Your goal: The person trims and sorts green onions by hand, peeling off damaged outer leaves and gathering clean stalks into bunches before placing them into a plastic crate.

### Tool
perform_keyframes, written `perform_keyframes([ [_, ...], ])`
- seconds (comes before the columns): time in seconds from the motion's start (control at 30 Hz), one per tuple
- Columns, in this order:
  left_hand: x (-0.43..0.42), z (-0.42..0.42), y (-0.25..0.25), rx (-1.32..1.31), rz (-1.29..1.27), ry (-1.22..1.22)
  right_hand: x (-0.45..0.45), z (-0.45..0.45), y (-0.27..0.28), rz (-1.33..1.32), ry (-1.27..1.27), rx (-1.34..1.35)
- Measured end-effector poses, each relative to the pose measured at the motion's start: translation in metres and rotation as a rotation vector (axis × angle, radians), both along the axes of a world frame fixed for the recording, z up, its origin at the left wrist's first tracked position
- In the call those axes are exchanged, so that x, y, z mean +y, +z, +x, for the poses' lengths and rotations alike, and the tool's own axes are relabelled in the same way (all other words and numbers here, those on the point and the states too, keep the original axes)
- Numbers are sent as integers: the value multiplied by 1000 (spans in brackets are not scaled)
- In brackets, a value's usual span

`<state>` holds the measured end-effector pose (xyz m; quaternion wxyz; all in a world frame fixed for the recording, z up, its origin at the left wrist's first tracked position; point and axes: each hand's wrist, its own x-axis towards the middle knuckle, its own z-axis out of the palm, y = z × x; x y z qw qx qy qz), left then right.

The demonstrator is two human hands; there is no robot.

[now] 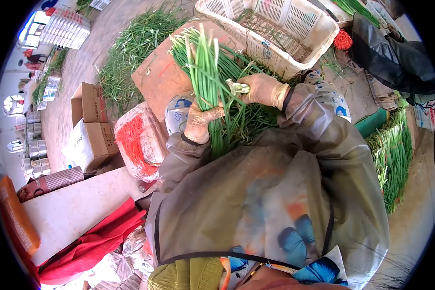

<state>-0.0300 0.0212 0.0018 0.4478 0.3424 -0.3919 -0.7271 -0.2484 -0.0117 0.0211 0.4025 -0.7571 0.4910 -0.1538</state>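
Closest to where I'm watching, a translucent smock (246,193) is filling the lower middle of the frame, its sleeves reaching toward the centre. Just above, the worker's gloved left hand (203,123) is wrapping its fingers firmly round a bundle of green stalks (205,92); the bundle is standing roughly upright in the picture, pale ends above the fist, greenery trailing below. Right beside it, the gloved right hand (263,92) is curling nearly closed, holding a small cluster of stalks (239,88) by the pale ends. Beyond the hands, a brown board (150,82) is lying upper centre-left, a white plastic crate (275,58) is sitting upper right, and loose greens (135,53) are heaping upper left.
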Motion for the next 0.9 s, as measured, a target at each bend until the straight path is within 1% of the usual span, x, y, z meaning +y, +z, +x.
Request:
perform_keyframes([
  [0.03,0,4,1,17,-2,-24,-2,-3,-2,-26,-19,10],
  [0.07,-1,10,-3,17,-54,-10,-4,-9,-2,6,-23,26],
  [0.1,-1,18,-10,119,-32,-23,-6,-15,-14,-6,-74,-44],
  [0.17,3,29,-3,207,-73,-17,-15,-35,-20,61,-234,-54],
  [0.2,9,34,4,197,-46,53,-22,-49,-29,125,-311,-121],
  [0.23,9,26,15,267,-113,104,-24,-55,-23,186,-387,-187],
  [0.27,6,35,4,136,-82,123,-20,-66,-14,217,-374,-357],
  [0.3,2,45,-9,7,-50,145,-23,-75,-15,158,-406,-462],
  [0.33,4,41,-6,11,-49,150,-22,-79,-3,126,-440,-535],
  [0.37,7,35,-2,96,31,139,-21,-84,13,94,-473,-611],
  [0.4,9,28,6,179,109,127,-23,-91,25,94,-469,-611],
  [0.43,13,20,15,234,125,122,-27,-101,36,-10,-642,-537],
  [0.5,4,27,-7,320,99,50,-35,-126,56,-223,-982,-375],
  [0.53,2,31,-12,338,98,43,-35,-146,67,-299,-991,-309],
  [0.6,2,31,-12,342,128,67,-35,-174,70,-471,-901,-344],
  [0.63,3,30,-12,349,155,82,-32,-165,81,-576,-801,-447],
  [0.67,3,30,-20,336,204,152,-23,-152,89,-384,-882,-168],
  [0.7,2,28,-21,320,235,159,-18,-139,80,-356,-694,-401],
  [0.77,1,24,-19,347,252,86,-2,-98,71,22,-520,-801],
  [0.83,0,20,-17,364,273,42,7,-71,67,244,-352,-832],
  [0.9,3,17,-12,373,296,-2,5,-40,36,260,-411,-678],
])
